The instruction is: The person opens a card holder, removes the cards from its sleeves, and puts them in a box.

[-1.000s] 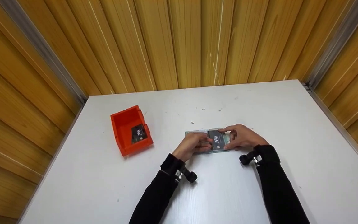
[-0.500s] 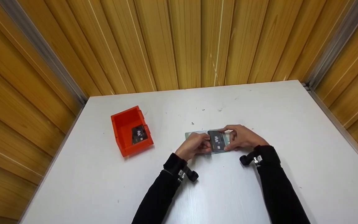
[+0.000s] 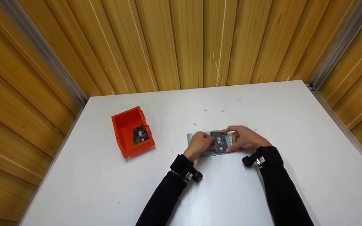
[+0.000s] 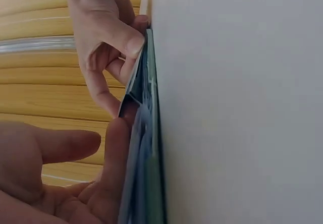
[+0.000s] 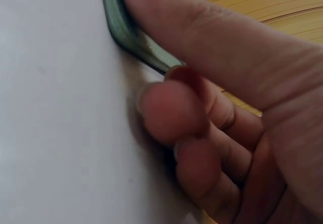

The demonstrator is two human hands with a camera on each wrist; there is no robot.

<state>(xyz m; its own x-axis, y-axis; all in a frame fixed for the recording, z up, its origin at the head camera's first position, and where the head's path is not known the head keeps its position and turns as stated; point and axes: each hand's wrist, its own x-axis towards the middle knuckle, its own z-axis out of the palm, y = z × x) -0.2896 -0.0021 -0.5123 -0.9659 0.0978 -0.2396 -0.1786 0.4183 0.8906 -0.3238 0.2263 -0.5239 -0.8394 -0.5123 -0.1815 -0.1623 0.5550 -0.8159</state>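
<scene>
Head view shows you two cards. First card (image 3: 140, 135) lies in one red box (image 3: 125, 127) at nine o'clock; your right hand (image 3: 246, 137) pinches second card (image 3: 219, 142) over one holder (image 4: 155, 183); left hand (image 3: 199, 143) touches it, thumb apart.

Head view high, forward and down; wrist views close, right hand (image 3: 246, 137) in all.

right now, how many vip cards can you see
2: one card in the red bin, another card held by the right hand over the greenish holder. More may be hidden.
</scene>
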